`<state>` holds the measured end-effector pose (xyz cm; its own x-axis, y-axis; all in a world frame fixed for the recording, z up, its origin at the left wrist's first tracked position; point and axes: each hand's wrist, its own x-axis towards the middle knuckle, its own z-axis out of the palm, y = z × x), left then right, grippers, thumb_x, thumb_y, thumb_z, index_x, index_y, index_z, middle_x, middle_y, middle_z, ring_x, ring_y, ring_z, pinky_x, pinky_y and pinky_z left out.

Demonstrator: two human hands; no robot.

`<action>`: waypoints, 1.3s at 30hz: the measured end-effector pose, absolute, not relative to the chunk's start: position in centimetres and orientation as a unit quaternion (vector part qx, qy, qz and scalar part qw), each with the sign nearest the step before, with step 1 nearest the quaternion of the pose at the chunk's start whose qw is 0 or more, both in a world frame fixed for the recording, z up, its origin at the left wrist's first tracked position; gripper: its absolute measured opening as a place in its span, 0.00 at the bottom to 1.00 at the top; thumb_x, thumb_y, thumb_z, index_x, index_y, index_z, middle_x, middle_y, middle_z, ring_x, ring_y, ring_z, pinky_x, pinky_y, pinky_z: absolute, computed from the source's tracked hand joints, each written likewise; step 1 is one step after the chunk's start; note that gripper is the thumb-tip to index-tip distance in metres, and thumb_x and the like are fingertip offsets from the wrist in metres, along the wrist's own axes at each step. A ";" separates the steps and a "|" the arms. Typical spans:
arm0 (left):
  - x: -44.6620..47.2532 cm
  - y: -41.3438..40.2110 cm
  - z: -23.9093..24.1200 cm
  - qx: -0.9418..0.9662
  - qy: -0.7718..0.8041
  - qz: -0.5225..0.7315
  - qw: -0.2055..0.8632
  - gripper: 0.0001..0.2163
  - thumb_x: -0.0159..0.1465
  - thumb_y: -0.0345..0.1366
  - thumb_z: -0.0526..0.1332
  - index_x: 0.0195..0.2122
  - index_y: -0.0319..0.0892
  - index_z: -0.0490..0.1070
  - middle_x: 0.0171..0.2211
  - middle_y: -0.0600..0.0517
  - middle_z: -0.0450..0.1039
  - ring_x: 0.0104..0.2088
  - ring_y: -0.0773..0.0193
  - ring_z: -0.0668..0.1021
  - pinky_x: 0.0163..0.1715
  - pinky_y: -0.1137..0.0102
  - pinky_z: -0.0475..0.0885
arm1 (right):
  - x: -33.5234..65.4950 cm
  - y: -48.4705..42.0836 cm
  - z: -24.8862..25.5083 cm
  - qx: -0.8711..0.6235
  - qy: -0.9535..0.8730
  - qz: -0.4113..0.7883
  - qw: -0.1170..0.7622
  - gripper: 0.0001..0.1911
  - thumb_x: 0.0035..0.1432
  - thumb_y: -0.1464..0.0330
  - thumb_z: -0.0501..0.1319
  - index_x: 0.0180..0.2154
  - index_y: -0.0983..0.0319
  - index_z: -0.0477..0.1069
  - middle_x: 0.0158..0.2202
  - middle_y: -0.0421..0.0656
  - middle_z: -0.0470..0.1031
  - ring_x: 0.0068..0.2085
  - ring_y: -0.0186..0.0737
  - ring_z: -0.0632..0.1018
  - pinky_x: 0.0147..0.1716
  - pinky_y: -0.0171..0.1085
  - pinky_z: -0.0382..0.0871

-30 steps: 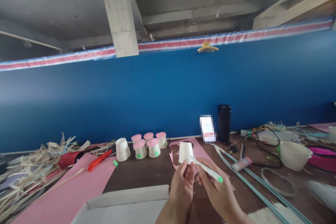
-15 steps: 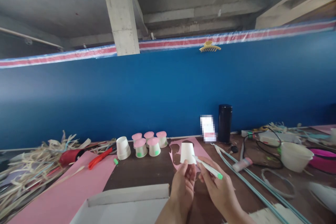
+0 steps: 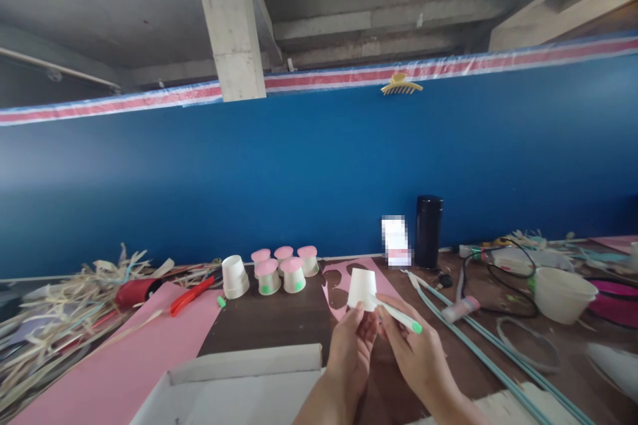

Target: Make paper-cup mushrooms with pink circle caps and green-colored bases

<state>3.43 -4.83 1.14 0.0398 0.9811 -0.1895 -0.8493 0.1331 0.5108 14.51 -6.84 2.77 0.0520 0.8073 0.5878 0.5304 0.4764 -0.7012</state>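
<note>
A plain white paper cup (image 3: 361, 285) is upside down in my left hand (image 3: 351, 343), its fingers closed around the lower rim. My right hand (image 3: 411, 343) grips a white marker (image 3: 399, 315) with a green end, and the marker's other end meets the cup's right side. Whether it leaves a mark there, I cannot tell. Behind the cup lies a pink paper sheet (image 3: 335, 280) with round holes cut in it. To the left stand several upturned cups (image 3: 293, 281) topped with pink paper discs; the front ones bear green patches.
Stacked white cups (image 3: 234, 279) stand beside a green cap (image 3: 221, 302). Red-handled scissors (image 3: 192, 296) lie on pink paper (image 3: 164, 339). A white box (image 3: 244, 365) sits in front. Right are a black bottle (image 3: 428, 232), a glue stick (image 3: 461, 309), blue-green cords (image 3: 478, 339) and a white bowl (image 3: 563, 295).
The cup has shifted slightly right and tilted a little in my left hand. The marker stays against it, its green end slightly lower.
</note>
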 end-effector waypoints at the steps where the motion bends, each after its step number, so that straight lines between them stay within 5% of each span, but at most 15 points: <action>1: 3.5 -4.8 1.2 0.135 0.252 0.644 0.710 0.05 0.55 0.29 0.65 0.32 0.33 0.72 0.29 0.46 0.75 0.29 0.67 0.77 0.31 0.74 0.74 | 14.5 -6.8 2.8 -0.497 -0.676 0.125 0.530 0.17 0.60 0.62 0.54 0.49 0.61 0.69 0.45 0.49 0.75 0.45 0.45 0.76 0.43 0.39 0.70; 39: 3.5 -4.9 1.2 0.176 0.264 0.633 0.706 0.06 0.53 0.30 0.67 0.31 0.35 0.73 0.31 0.47 0.75 0.31 0.66 0.77 0.36 0.72 0.74 | 15.0 -6.0 2.0 -0.505 -0.674 0.063 0.535 0.17 0.59 0.61 0.56 0.49 0.59 0.70 0.47 0.45 0.76 0.45 0.41 0.77 0.44 0.36 0.71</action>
<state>3.51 -4.93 1.24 0.0599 0.9868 -0.1507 -0.8010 0.1376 0.5826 14.96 -6.03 1.99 0.0824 0.7478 0.6588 0.6133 0.4830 -0.6250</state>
